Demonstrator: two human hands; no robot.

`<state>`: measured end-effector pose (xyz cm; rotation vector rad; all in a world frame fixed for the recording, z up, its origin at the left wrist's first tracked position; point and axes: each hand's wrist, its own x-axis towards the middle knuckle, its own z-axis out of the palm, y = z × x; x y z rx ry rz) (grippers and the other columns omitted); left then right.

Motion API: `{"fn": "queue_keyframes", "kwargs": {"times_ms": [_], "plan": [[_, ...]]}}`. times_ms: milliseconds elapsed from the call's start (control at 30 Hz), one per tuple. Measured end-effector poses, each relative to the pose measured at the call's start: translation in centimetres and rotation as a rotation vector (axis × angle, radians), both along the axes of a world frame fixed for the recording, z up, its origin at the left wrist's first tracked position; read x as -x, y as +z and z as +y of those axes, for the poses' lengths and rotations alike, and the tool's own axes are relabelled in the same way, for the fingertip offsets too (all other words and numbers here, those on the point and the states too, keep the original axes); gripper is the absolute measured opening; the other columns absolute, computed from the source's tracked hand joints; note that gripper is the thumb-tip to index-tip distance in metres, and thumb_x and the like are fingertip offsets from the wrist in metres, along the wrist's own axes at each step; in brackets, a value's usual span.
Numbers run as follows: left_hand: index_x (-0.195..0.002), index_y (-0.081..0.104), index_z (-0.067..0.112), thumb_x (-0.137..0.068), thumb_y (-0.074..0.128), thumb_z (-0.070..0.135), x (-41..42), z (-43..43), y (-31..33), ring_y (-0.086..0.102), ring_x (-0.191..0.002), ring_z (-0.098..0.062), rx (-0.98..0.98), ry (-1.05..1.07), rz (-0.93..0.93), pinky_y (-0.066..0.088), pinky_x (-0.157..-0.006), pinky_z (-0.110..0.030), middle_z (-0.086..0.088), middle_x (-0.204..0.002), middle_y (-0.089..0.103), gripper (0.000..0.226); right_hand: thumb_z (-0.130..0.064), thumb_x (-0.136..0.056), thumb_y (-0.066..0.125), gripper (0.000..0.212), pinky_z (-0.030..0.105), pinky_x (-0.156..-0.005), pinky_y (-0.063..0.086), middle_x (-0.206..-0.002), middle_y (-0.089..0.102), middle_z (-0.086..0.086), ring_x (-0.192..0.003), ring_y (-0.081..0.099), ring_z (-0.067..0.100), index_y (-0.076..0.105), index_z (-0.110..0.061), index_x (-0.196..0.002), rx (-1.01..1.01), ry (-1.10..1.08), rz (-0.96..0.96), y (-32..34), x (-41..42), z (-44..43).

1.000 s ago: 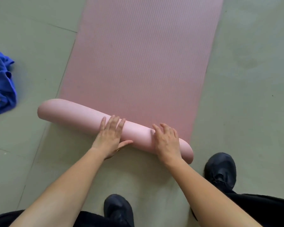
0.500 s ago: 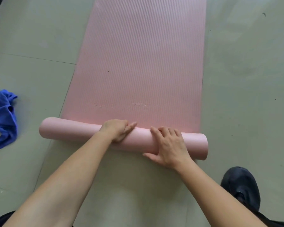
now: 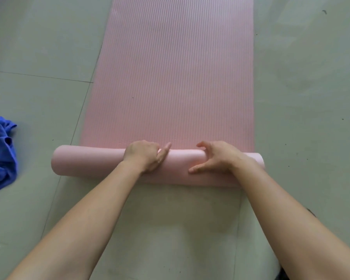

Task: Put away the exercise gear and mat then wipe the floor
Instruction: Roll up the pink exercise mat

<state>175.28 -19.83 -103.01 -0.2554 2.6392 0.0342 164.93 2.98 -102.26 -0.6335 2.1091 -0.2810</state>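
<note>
A pink exercise mat (image 3: 176, 77) lies flat on the floor and runs away from me. Its near end is rolled into a thick tube (image 3: 89, 162) lying across the view. My left hand (image 3: 144, 155) rests on top of the roll left of centre, fingers curled over its far side. My right hand (image 3: 216, 156) grips the roll right of centre, fingers arched over the top and thumb on the near side. Both forearms reach in from the bottom.
A crumpled blue cloth (image 3: 1, 152) lies on the grey-green tiled floor (image 3: 38, 47) to the left of the roll, apart from it. Bare floor lies on both sides of the mat and between me and the roll.
The roll has straightened square to the mat and moved forward, growing thicker. Both hands shifted over its top. My shoes have left the view.
</note>
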Motion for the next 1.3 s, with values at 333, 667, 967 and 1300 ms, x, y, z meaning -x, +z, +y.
{"fn": "queue_keyframes", "kwargs": {"times_ms": [333, 667, 967, 1300], "plan": [[-0.084, 0.062, 0.014, -0.099, 0.027, 0.053, -1.1, 0.0, -1.8, 0.057, -0.081, -0.034, -0.067, 0.026, 0.401, 0.042, -0.08, -0.044, -0.009, -0.087, 0.06, 0.054, -0.086, -0.054, 0.062, 0.135, 0.051, -0.122, 0.012, -0.154, 0.028, 0.01, -0.143, 0.028, 0.03, 0.008, -0.019, -0.158, -0.021, 0.21, 0.396, -1.8, -5.8, -0.7], [-0.08, 0.058, 0.015, -0.095, 0.015, 0.065, 1.6, -0.4, 1.0, 0.065, -0.075, -0.037, 0.019, -0.055, 0.215, 0.039, -0.06, -0.036, -0.018, -0.079, 0.068, 0.068, -0.062, -0.058, 0.081, 0.108, 0.039, -0.101, 0.047, -0.137, 0.059, 0.003, -0.126, 0.055, 0.027, 0.036, -0.03, -0.15, -0.001, 0.109, 0.16, 0.3, 0.7, -1.0], [-0.1, 0.06, 0.014, -0.1, 0.022, 0.055, 3.0, -0.6, -0.5, 0.057, -0.104, -0.036, -0.1, 0.171, 0.231, 0.042, -0.081, -0.041, -0.014, -0.113, 0.063, 0.056, -0.076, -0.057, 0.042, 0.102, 0.049, -0.121, 0.017, -0.146, 0.043, 0.003, -0.137, 0.037, 0.026, 0.036, -0.033, -0.149, 0.073, 0.014, 0.396, 0.5, -1.6, 0.5], [-0.14, 0.045, 0.011, -0.098, 0.022, 0.059, 2.0, 0.1, -1.3, 0.036, -0.14, -0.032, 0.022, 0.037, 0.44, 0.008, -0.117, -0.059, -0.015, -0.145, 0.047, 0.068, -0.04, -0.094, 0.052, 0.041, 0.053, -0.114, 0.03, -0.127, 0.062, 0.01, -0.12, 0.054, 0.034, 0.065, -0.02, -0.128, 0.37, -0.342, 0.807, 0.3, 1.0, -2.0]]}}
